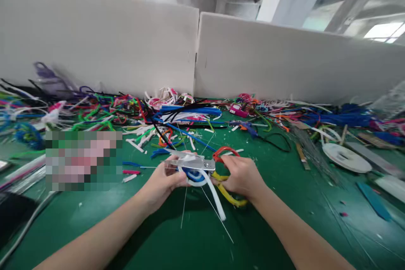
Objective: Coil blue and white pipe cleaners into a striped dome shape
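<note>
My right hand [245, 177] is closed on a pair of scissors [199, 163] with one red and one yellow handle. The silver blades point left, slightly apart, across a small round coil of blue and white fuzzy strips [195, 177]. That coil is pinched in my left hand [163, 181], partly behind the blades. From it hangs a loose white strip end [217, 202] toward me, and thin stiff wires [218, 215] stick out on several sides. Whether the blades touch a strip cannot be made out.
Coloured pipe cleaners [190, 112] lie heaped along the back of the green table [202, 253], before white panels [284, 55]. At right are a white reel [344, 157], thin wires [313, 152] and a teal strip [373, 200]. A blue glue gun [249, 130] lies beyond my hands.
</note>
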Motion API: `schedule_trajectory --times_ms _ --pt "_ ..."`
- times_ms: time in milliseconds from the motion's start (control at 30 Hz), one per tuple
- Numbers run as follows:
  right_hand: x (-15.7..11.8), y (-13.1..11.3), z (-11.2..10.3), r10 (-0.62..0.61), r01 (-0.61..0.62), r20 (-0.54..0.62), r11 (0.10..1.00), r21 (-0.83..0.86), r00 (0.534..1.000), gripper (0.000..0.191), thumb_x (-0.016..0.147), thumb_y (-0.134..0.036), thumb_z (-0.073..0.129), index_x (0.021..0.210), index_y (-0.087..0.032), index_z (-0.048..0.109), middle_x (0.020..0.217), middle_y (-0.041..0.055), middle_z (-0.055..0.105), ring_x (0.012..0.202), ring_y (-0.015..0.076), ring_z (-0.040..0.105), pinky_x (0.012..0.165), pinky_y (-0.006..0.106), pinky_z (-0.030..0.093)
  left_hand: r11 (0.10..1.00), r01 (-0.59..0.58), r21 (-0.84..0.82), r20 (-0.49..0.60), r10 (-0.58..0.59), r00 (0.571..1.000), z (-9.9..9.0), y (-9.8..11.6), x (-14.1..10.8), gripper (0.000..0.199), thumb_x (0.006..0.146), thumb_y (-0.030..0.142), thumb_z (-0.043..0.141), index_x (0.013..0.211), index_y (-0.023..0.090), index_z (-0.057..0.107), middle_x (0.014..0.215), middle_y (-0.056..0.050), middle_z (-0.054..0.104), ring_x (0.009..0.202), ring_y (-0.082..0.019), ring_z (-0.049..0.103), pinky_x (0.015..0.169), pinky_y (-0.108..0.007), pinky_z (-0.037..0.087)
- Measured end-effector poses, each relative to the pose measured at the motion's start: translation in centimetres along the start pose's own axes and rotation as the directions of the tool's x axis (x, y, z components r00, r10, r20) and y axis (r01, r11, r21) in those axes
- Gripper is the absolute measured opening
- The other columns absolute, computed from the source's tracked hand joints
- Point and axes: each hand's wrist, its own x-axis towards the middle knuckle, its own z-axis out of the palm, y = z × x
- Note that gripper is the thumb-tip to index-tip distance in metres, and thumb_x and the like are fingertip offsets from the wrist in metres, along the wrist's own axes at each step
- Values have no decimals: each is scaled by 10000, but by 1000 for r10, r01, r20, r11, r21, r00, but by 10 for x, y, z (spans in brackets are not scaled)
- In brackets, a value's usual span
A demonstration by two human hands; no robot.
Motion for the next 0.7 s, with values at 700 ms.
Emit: schedule_trajectory --times_ms 700 --pt "9 -11 -9 237 -313 330 928 200 914 346 690 -417 610 879 -154 488 841 78 575 785 232 545 667 341 429 995 1 99 -7 0 1000 2 0 -1 514 667 221 746 1149 187 571 1190 -124 612 987 -268 633 757 -328 559"
